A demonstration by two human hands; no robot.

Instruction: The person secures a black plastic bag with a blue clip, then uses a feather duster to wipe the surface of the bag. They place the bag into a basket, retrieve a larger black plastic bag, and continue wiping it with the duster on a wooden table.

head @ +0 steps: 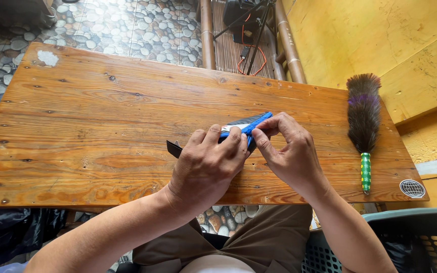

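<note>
- Your left hand [206, 169] lies palm-down over a dark, flat thing with blue edging [246, 124], fingers curled over its near side and pinning it to the wooden table [102, 101].
- Your right hand [289, 151] comes in from the other side, thumb and fingertips pinched tight on the blue trim, right up against your left fingertips. So both hands are closed on the same item, not spread at all.
- That item sits roughly mid-table, a bit toward your edge. A dark corner pokes out to the left of your left hand, and the blue-edged end sticks out past your fingers toward the far side. Can't really tell what it is, your hands hide most of it.
- Well off to the right, a feather duster [364, 116] with a green handle lies flat on the planks, brush end away from you.
- There's a round sticker [412, 188] on the near right corner of the table.
- A teal plastic basket [410, 237] sits by your right forearm, below table level.
- Beyond the table: pebble-pattern floor [127, 25] and a yellow wall [380, 35].
</note>
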